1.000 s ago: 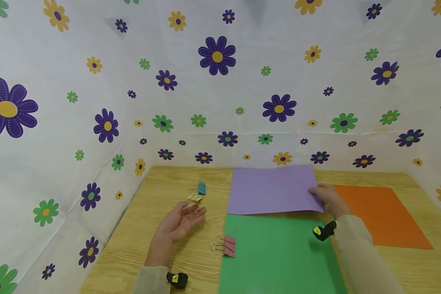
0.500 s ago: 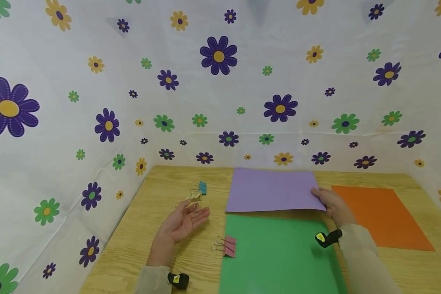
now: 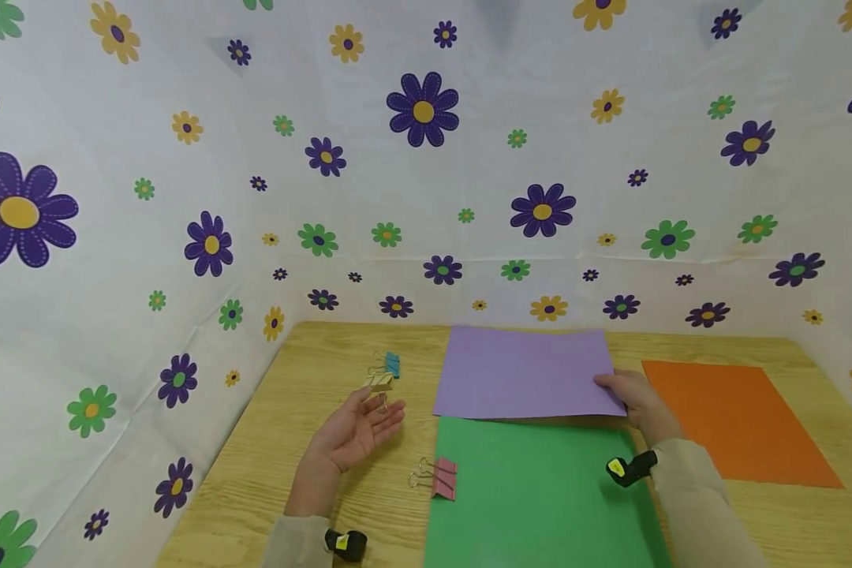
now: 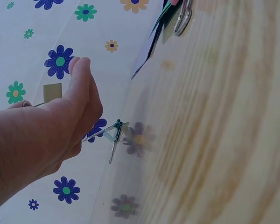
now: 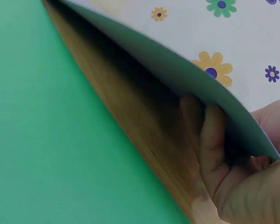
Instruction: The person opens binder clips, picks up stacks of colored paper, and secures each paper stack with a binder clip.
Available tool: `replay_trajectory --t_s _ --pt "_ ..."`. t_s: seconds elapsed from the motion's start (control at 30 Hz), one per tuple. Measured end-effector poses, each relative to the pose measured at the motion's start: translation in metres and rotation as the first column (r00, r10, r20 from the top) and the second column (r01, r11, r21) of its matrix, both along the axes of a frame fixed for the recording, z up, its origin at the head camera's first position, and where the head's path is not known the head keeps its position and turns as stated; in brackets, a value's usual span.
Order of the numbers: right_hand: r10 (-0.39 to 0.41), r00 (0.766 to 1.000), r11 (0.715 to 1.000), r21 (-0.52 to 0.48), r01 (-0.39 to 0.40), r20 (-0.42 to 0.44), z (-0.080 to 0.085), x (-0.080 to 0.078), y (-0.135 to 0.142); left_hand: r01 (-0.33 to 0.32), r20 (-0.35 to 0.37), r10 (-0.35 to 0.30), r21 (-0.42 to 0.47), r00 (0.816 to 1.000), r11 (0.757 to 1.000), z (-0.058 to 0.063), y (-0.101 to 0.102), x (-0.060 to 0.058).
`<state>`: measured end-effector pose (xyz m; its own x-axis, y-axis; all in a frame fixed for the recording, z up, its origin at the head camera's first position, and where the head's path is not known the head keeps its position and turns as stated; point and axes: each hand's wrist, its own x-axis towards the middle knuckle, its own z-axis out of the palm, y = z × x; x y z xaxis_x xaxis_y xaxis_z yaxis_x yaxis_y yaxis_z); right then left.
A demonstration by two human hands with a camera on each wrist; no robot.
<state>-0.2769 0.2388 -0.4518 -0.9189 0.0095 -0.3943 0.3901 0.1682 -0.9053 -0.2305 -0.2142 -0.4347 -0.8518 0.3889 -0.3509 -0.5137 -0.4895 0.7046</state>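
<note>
My left hand (image 3: 355,434), palm up, pinches a yellow binder clip (image 3: 379,383) between thumb and finger, above the left part of the table; the clip also shows in the left wrist view as a small yellow block (image 4: 52,92). A blue binder clip (image 3: 393,364) lies just beyond it. On the right, my right hand (image 3: 642,402) grips the near right corner of a purple sheet (image 3: 525,371), thumb on top. Its fingers (image 5: 213,135) are under the sheet, whose near edge is raised and bowed. A green sheet (image 3: 539,489) lies in front of it.
A pink binder clip (image 3: 444,478) sits at the green sheet's left edge, wire handles pointing left. An orange sheet (image 3: 738,418) lies flat to the right, beyond my right hand. A flowered white cloth (image 3: 468,173) stands around the wooden table's (image 3: 312,347) back and sides.
The near edge of the purple sheet has dropped slightly toward the table, with the right hand still gripping it. The left hand has stayed nearly in place with the yellow binder clip.
</note>
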Motion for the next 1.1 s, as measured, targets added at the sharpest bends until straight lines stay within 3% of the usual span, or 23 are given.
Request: replay_trajectory --t_s 0.4,0.63,1.1 --pt "-0.041 0.999 0.998 0.046 0.040 0.028 -0.007 0.001 -0.002 -0.011 0.006 0.011 -0.032 1.000 0.999 -0.001 0.003 -0.002" --pt "-0.027 0.998 0.999 0.020 0.026 0.048 -0.010 0.002 -0.004 -0.010 0.022 0.011 -0.026 1.000 1.000 -0.001 0.004 -0.001" --pt "-0.078 0.994 0.997 -0.003 0.078 0.079 -0.012 -0.003 -0.007 -0.035 0.038 0.035 -0.007 0.999 0.999 -0.003 0.001 -0.002"
